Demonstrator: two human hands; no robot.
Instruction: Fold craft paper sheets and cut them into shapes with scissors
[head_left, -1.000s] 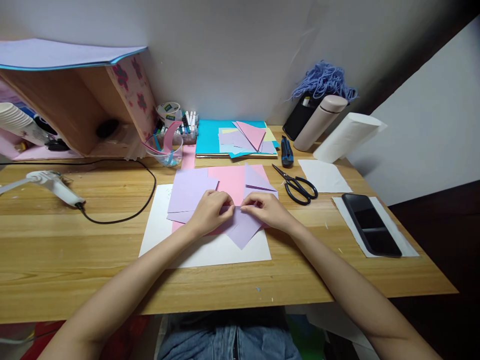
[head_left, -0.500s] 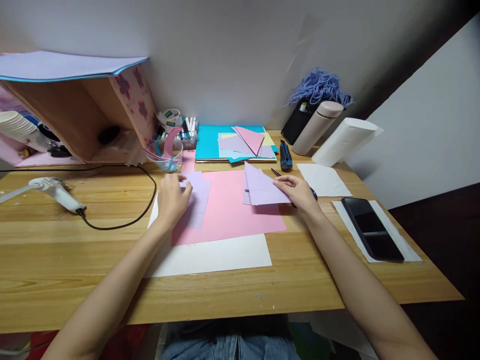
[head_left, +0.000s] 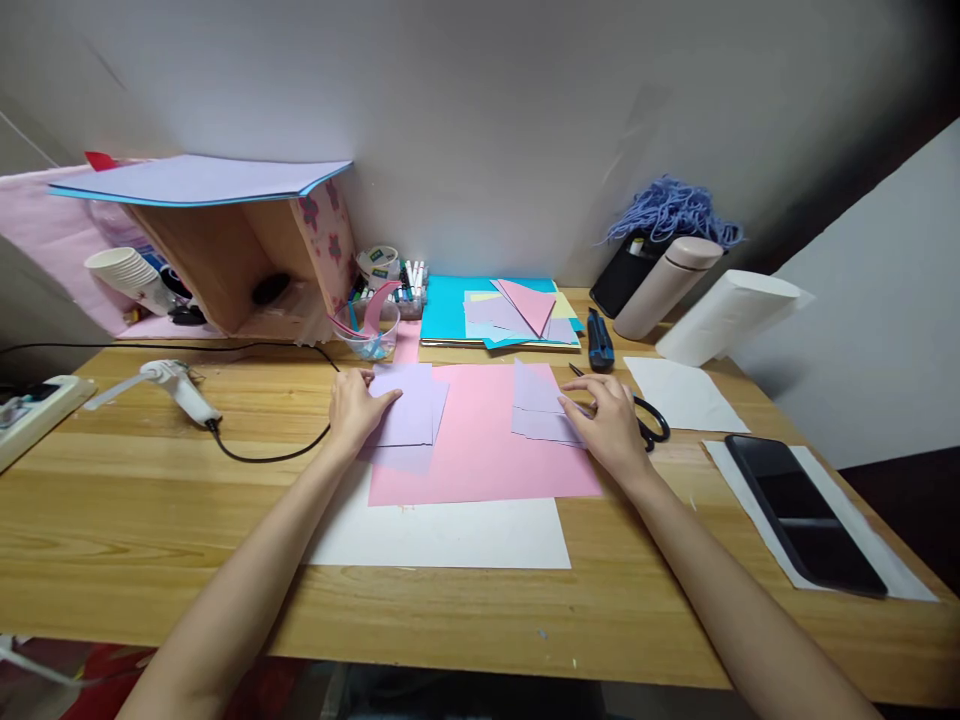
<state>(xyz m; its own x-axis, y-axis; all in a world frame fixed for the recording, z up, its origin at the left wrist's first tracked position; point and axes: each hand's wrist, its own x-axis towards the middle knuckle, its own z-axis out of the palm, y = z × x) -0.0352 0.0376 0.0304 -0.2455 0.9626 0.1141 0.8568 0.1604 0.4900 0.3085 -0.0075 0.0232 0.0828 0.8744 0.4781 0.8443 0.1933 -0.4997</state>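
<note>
My left hand [head_left: 358, 408] pinches the left edge of a lavender paper square [head_left: 405, 405], thumb on top. The square overlaps another lavender sheet beneath it. My right hand [head_left: 609, 425] has its thumb and fingers closed at the right edge of some lavender paper pieces [head_left: 538, 405], one with a slanted top. Both groups rest on or just over a pink sheet [head_left: 480, 450]; under that is a white sheet [head_left: 450, 535]. Scissors [head_left: 654, 425] lie partly hidden behind my right hand.
Behind are a blue pad [head_left: 450, 300] bearing paper scraps, a cutter [head_left: 600, 340], a plastic cup [head_left: 367, 330] and markers. At left stand a glue gun [head_left: 184, 393] with its cord and an open box [head_left: 326, 240]. Rightward are a bottle [head_left: 667, 290], a paper roll [head_left: 727, 315] and a phone [head_left: 806, 510].
My right hand has lowered the lavender paper toward the pink sheet. A lavender square now sits over the left sheet, under my left thumb. The view has shifted, with things appearing lower and farther right.
</note>
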